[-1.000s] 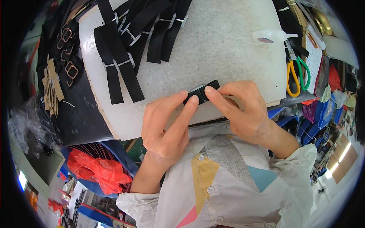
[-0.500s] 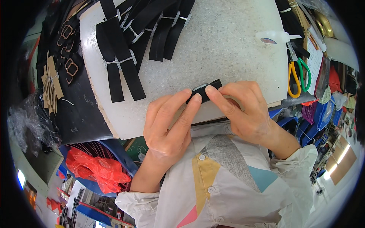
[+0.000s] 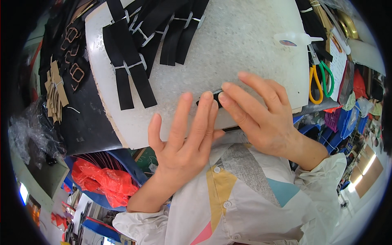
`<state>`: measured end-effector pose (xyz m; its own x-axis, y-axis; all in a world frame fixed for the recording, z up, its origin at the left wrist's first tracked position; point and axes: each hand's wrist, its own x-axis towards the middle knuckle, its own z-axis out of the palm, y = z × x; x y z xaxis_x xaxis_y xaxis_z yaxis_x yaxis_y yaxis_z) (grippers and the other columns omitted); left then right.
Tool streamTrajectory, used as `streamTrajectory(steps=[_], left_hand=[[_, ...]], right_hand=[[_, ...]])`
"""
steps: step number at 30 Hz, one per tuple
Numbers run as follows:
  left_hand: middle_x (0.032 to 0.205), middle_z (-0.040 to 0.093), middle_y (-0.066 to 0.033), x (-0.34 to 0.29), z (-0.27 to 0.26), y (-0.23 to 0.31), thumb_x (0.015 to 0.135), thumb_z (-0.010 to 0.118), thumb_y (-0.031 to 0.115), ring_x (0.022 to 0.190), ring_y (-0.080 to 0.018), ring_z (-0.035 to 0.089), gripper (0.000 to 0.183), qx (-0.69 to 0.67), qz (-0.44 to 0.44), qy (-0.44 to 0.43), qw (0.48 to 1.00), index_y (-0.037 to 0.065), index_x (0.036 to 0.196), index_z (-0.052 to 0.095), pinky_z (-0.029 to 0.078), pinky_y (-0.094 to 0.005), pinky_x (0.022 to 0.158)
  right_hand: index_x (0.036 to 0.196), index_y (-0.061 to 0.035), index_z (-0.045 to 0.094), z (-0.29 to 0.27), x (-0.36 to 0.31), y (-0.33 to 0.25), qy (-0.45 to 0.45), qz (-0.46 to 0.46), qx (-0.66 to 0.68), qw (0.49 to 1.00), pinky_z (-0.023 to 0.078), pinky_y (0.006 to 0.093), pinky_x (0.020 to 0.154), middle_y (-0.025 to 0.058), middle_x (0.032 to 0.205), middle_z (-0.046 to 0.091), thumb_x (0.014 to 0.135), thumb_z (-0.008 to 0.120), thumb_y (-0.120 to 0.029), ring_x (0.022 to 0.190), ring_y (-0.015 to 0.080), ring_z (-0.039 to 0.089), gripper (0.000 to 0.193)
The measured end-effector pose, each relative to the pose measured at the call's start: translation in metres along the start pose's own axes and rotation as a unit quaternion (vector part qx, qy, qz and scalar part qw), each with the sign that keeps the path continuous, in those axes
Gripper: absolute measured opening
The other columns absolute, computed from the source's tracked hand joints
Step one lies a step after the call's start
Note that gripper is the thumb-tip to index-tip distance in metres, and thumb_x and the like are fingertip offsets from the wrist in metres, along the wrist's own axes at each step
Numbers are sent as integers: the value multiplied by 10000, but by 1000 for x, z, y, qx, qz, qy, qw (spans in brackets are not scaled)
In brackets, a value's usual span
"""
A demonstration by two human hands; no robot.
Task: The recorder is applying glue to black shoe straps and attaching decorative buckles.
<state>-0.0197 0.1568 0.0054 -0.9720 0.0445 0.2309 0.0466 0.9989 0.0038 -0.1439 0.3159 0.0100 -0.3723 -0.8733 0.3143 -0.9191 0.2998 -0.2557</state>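
Note:
A small black strap piece (image 3: 216,98) lies on the white foam board (image 3: 245,45) near its front edge, mostly covered by my fingers. My left hand (image 3: 183,139) is flat with fingers spread, its fingertips resting on the piece's left part. My right hand (image 3: 257,114) presses its index fingertip down on the piece from the right, the other fingers stretched out over the board. Neither hand grips it.
Black webbing straps (image 3: 130,69) bound with white ties lie at the board's back left, more straps (image 3: 179,28) fan out at the back. Metal buckles (image 3: 73,53) and tan tags (image 3: 55,87) sit on the dark table, left. Yellow and green scissors (image 3: 320,81) lie right.
Both hands have opened flatter over the black piece, and more of it is now covered; the camera has come closer to the board.

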Motion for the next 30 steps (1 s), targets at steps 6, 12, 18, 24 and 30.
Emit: streamTrajectory(steps=[6, 12, 18, 24, 30], left_hand=[[1261, 646, 29, 3, -6, 6, 1032, 342, 488, 1209, -141, 580, 536, 100, 37, -10, 994, 110, 1117, 714, 128, -522, 1150], [1254, 640, 34, -1, -10, 4, 980, 457, 449, 1205, -112, 581, 434, 108, 46, -11, 993, 112, 1100, 704, 129, -491, 1159], [1261, 634, 16, 0, -9, 5, 969, 480, 438, 1202, -111, 583, 428, 109, 47, -8, 993, 104, 1125, 698, 116, -506, 1158], [1248, 628, 8, 3, -2, 6, 999, 451, 453, 1144, -118, 613, 459, 110, 55, 5, 992, 95, 1137, 703, 109, -550, 1152], [1243, 620, -7, 1, 1, 8, 1002, 452, 471, 1136, -130, 618, 480, 108, 45, 2, 993, 86, 1126, 710, 133, -564, 1146]], right_hand=[[1023, -13, 728, -11, 4, -14, -75, 11, -45, 996, 427, 435, 973, 75, 1251, 620, 782, 642, -102, 1196, 289, 577, 271], [1096, 8, 708, -11, 3, -19, -94, -5, -84, 992, 347, 463, 1059, 101, 1271, 617, 798, 620, -79, 1189, 291, 581, 323], [1096, 4, 709, -10, 3, -18, -82, -14, -93, 992, 354, 464, 1052, 97, 1266, 618, 792, 626, -77, 1156, 285, 601, 325], [1049, -12, 723, -13, 5, -15, -74, -2, -77, 994, 388, 453, 1013, 86, 1237, 611, 758, 643, -87, 1126, 249, 615, 311], [1022, -14, 726, -7, -1, -11, -57, -8, -57, 997, 393, 468, 1010, 92, 1248, 599, 723, 643, -66, 1156, 252, 594, 315]])
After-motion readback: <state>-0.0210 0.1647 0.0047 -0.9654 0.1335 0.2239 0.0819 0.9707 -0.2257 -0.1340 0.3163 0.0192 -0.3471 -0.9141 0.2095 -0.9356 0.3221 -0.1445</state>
